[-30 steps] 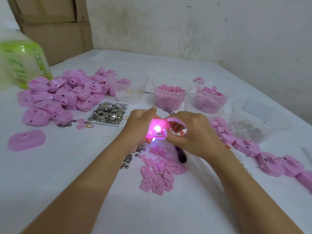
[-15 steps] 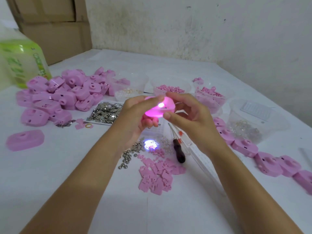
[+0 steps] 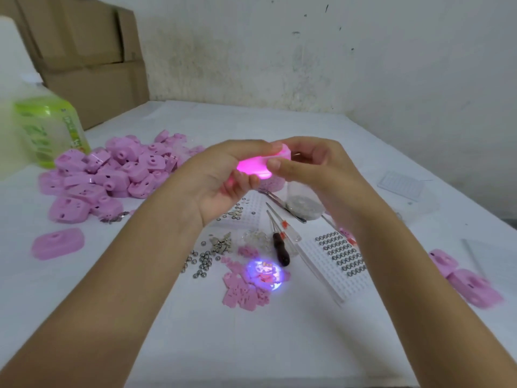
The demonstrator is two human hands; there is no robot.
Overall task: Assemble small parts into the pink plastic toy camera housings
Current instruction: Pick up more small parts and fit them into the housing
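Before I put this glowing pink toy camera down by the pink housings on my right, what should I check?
1. Light on: ok, the glowing pink plastic camera housing is lit.
2. Picture projected: ok, a round blue-lit image falls on the white table; sharpness cannot tell.
3. Grip: ok, left hand and right hand both hold the housing.
4. Seam closed: cannot tell, the hands cover it.
5. Straight drop free: not ok, a dark-handled screwdriver and a white tray of metal rings lie below.
6. Landing spot: ok, bare table shows beside the pink housings at right.
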